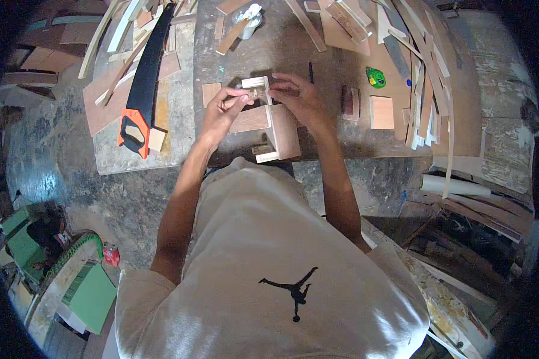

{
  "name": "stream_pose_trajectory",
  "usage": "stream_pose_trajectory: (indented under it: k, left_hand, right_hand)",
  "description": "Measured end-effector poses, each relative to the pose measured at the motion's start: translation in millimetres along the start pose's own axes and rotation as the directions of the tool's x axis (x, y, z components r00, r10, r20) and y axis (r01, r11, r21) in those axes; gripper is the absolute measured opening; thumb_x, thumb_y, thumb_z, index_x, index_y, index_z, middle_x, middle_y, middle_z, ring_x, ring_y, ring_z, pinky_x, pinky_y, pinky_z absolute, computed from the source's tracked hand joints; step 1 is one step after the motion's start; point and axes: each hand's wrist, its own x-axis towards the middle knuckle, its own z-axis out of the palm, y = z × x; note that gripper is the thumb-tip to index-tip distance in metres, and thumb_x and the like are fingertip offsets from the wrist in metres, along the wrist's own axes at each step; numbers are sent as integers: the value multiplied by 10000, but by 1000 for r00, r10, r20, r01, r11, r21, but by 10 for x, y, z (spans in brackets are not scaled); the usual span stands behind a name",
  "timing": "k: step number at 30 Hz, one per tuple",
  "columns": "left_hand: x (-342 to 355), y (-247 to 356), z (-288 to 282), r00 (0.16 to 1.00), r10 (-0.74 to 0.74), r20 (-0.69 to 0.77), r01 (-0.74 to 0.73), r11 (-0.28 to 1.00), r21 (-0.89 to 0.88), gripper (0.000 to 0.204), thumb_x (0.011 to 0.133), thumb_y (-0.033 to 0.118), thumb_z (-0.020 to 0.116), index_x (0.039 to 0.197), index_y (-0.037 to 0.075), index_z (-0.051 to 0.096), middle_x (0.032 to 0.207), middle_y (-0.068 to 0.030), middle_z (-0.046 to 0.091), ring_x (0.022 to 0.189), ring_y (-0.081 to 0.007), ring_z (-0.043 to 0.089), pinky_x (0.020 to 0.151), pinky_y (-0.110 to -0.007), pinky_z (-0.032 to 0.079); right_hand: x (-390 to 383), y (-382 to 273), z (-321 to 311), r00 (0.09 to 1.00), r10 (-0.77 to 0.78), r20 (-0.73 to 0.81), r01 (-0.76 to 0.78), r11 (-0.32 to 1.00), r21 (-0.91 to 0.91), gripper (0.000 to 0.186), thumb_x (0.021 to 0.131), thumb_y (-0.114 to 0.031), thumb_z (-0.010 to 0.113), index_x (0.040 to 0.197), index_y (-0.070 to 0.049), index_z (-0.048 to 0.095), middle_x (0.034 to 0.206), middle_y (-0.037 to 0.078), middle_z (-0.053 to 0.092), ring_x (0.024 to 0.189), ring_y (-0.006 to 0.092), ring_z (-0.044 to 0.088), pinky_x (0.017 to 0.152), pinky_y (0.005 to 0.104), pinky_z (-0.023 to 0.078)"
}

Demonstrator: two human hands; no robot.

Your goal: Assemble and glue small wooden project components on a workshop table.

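A small wooden assembly (285, 131) stands at the table's near edge in front of me, with a curved panel on its right side and light wooden blocks at its far and near ends. At its far left, my left hand (226, 110) is closed, thumb and forefinger pinched together by the far block; whatever lies between the fingertips is too small to make out. My right hand (299, 99) grips the far right part of the assembly with bent fingers, its forefinger reaching out over the edge. Beside the left wrist, a flat brown board (250, 119) meets the assembly.
On the left lies a handsaw (139, 113) with an orange and black handle. A white pot (249, 27) with a wood strip across it stands at the back. Rightward are a green tape measure (375, 77), a wooden rectangle (381, 112) and piled wood strips (424, 90).
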Motion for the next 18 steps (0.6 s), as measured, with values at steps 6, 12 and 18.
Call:
stream_pose_trajectory:
  k: [6, 12, 18]
  left_hand:
    - [8, 12, 3, 999, 34, -7, -34, 999, 34, 243, 1009, 193, 671, 1209, 57, 650, 1031, -64, 748, 982, -106, 647, 936, -268, 459]
    - [-3, 46, 7, 998, 31, -63, -28, 999, 36, 185, 981, 112, 697, 1152, 45, 686, 1095, -71, 744, 1038, -128, 673, 934, -271, 494]
    - [4, -18, -20, 996, 7, -91, -9, 1000, -25, 225, 968, 81, 703, 1189, 45, 678, 1106, -92, 739, 1011, -144, 692, 913, -274, 522]
  right_hand:
    - [-9, -36, -10, 999, 53, -10, -53, 999, 9, 501, 898, -182, 776, 1350, -40, 613, 1149, 112, 731, 1069, 164, 663, 958, 308, 505]
    - [-32, -73, -10, 998, 65, -1, -65, 998, 11, 504, 896, -188, 779, 1352, -48, 616, 1146, 103, 732, 1058, 156, 661, 946, 304, 501]
    - [-21, -16, 0, 1000, 21, 7, -21, 998, 62, 501, 902, -198, 773, 1353, -49, 613, 1143, 104, 730, 1069, 165, 657, 939, 310, 504]
